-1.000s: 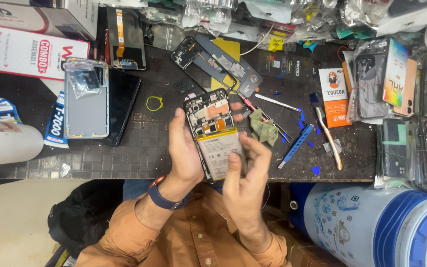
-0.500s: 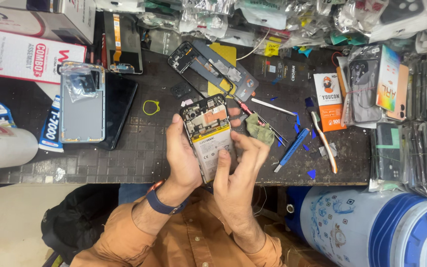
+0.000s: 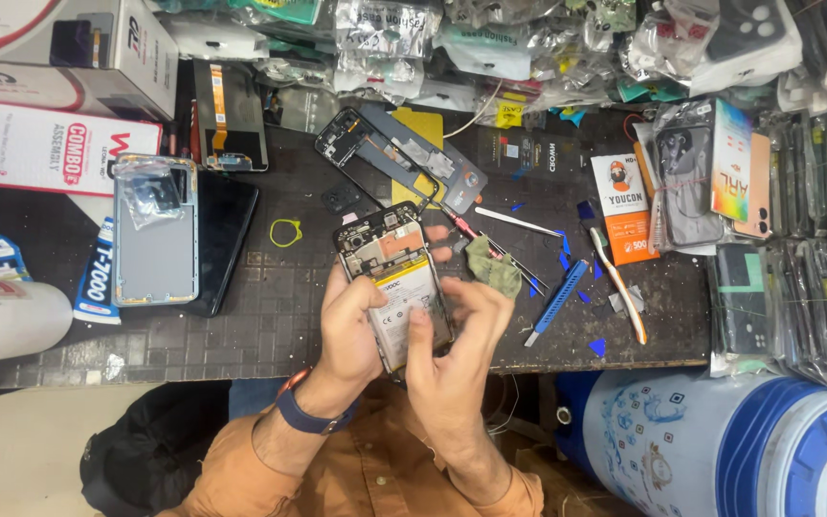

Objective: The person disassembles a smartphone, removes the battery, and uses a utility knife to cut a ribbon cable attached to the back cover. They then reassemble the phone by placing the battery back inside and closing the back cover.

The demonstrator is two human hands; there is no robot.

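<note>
An opened phone with its back cover off shows a pale battery and circuit board. My left hand grips its left side from below and holds it above the dark work mat. My right hand rests on its lower right part, thumb pressed on the battery and fingers spread past the right edge. A crumpled green cloth lies just right of the phone.
A phone middle frame and a back panel lie on the mat, with a glue tube, a blue pry tool, tweezers and a toothbrush. Boxes stand at upper left, bagged parts along the top and right, a blue-white drum at lower right.
My right hand has slid along the phone's right side and now has its thumb on the battery. The phone has tilted slightly; the view has shifted a little.
</note>
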